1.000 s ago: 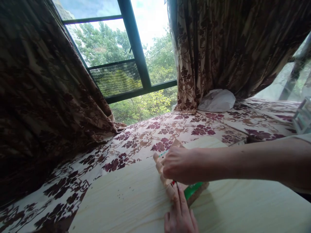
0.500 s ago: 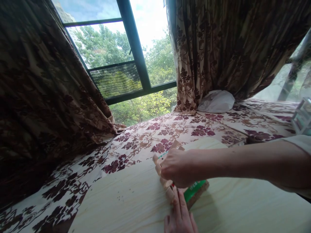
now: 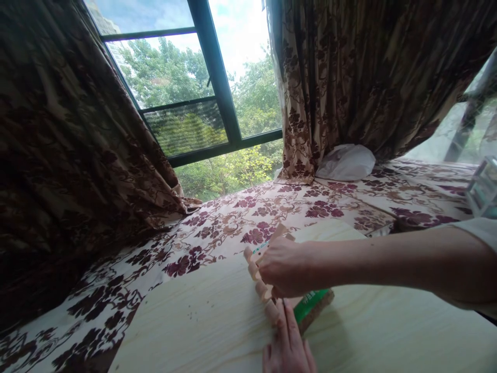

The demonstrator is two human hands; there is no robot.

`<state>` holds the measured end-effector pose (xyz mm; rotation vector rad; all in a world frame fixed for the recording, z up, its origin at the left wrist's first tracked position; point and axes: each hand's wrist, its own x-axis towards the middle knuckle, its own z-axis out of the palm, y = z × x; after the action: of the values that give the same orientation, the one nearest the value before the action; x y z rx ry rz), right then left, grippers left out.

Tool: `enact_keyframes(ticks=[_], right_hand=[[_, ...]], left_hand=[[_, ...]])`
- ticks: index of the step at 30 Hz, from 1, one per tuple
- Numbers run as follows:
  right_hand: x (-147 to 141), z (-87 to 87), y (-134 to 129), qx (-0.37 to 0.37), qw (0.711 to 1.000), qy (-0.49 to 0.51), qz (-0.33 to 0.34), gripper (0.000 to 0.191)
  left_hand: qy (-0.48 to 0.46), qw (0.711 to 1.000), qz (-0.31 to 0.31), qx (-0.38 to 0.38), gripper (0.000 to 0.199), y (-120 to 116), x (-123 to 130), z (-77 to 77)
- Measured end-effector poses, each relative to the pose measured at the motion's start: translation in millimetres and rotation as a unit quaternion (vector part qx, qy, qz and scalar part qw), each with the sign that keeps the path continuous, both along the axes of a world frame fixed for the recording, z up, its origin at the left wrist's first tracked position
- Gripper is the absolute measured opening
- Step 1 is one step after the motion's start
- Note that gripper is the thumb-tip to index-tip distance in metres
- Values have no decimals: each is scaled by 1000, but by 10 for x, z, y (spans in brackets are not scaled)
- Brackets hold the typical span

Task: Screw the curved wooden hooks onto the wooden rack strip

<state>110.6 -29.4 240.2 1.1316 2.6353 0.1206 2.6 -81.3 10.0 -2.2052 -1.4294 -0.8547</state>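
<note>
1. Green-and-brown packet (image 3: 308, 306), rough-looking along one side, lay slantwise on the pale, wood-grained surface (image 3: 186, 321).
2. Tan pieces (image 3: 264, 292), rounded, lined its left side.
3. Right hand (image 3: 285, 265): grip curled over packet; contents could not be told.
4. Left hand (image 3: 287, 342): grip unclosed, fingers extended against near edge.

Daylight comes through a dark-framed window (image 3: 224, 98) between patterned curtains (image 3: 368, 67), green trees (image 3: 163, 72) outside, floral cloth (image 3: 223, 223) below

A pale wood-grain table (image 3: 186, 342), dotted with dark specks (image 3: 190, 314), carries a partly hidden green-and-brown item (image 3: 311, 304) with a scalloped tan strip (image 3: 265, 292) along its left side.
</note>
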Motion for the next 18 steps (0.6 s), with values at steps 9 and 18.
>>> enact_keyframes(ticks=[9,18], right_hand=[[20,-26,6,22,997,12,73,14],[-35,146,18,-29,999,-31,5,20]], left_hand=[[-5,1000,-16,-5,82,-2,-22,-40],[12,999,20,-38,53,-33,9,61]])
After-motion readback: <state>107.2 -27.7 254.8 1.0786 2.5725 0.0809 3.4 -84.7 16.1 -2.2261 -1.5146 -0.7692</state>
